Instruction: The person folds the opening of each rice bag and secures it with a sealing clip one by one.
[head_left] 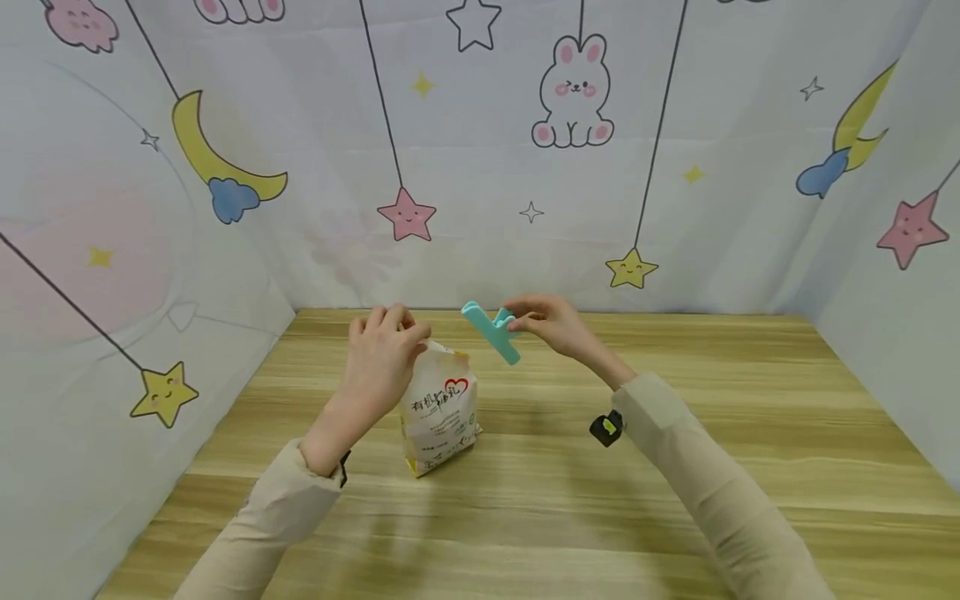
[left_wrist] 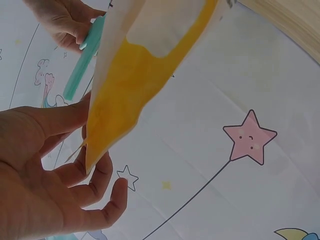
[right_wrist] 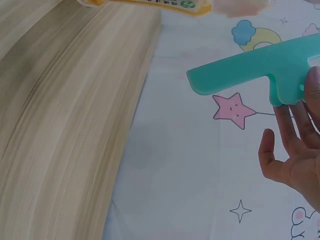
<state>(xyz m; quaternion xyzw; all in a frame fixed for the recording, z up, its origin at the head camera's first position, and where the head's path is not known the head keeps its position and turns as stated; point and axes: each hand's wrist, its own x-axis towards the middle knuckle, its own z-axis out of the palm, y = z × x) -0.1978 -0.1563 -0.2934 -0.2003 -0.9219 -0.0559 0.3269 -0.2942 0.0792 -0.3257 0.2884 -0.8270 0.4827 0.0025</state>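
Note:
A white and yellow paper-like food bag (head_left: 442, 412) with printed characters and a red heart stands on the table. My left hand (head_left: 382, 350) pinches its top edge between thumb and fingers; in the left wrist view the bag's yellow side (left_wrist: 125, 90) narrows to that pinched corner. To the right of the bag top, my right hand (head_left: 551, 323) holds a turquoise bag clip (head_left: 491, 333) by its grip tabs. The clip's long bar slants in the air, apart from the bag. In the right wrist view, thumb and fingers squeeze the tabs of the clip (right_wrist: 240, 72).
The wood-grain table (head_left: 675, 500) extends around the bag on all sides. Behind it hangs a white curtain (head_left: 487, 250) printed with stars, moons and rabbits, and more of this cloth closes off the left and right sides. A black wrist device (head_left: 606, 428) sits at the right cuff.

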